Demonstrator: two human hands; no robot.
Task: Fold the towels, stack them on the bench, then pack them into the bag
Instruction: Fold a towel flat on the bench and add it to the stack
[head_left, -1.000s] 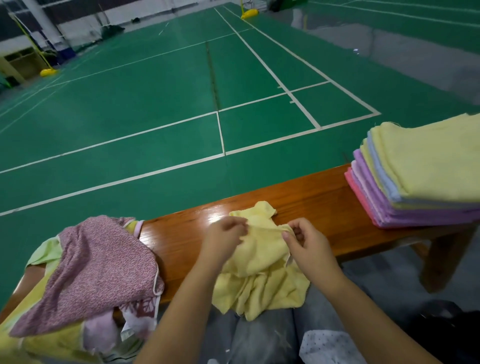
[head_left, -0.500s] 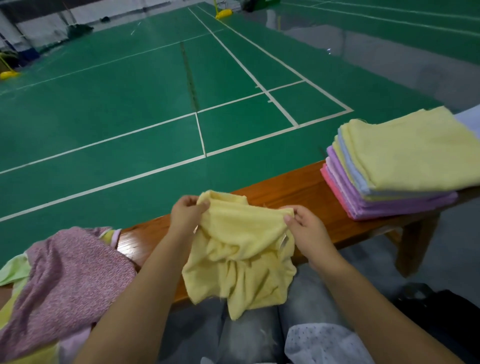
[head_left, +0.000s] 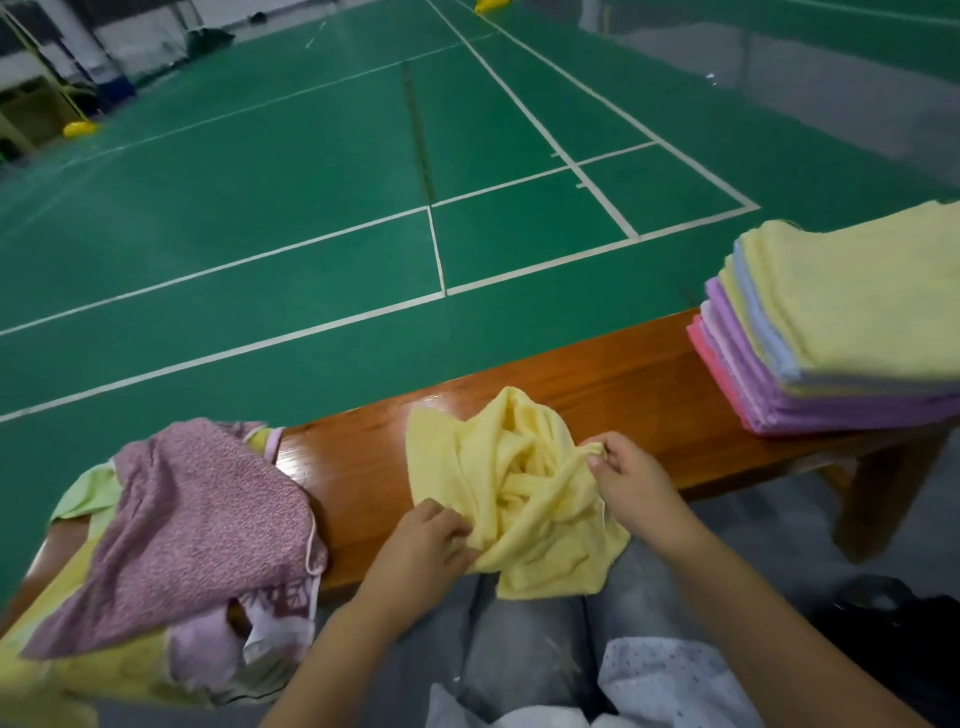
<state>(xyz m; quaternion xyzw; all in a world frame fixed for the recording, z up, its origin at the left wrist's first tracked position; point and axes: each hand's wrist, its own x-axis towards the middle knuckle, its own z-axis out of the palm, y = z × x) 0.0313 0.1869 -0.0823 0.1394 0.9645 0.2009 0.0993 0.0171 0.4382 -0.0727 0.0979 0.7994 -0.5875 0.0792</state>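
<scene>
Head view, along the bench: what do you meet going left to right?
Heap of unfolded cloths → left hand → crumpled yellow towel → right hand → stack of folded towels, all on the wooden bench.

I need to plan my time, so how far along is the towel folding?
Done: a stack of folded towels sits on the bench. In hand: the left hand and right hand grip a crumpled yellow towel, not yet folded. Left: the unfolded pile at the left, then packing; no bag is clearly visible.

Folded towel stack (head_left: 852, 332) cut off right; bag unidentifiable.
</scene>
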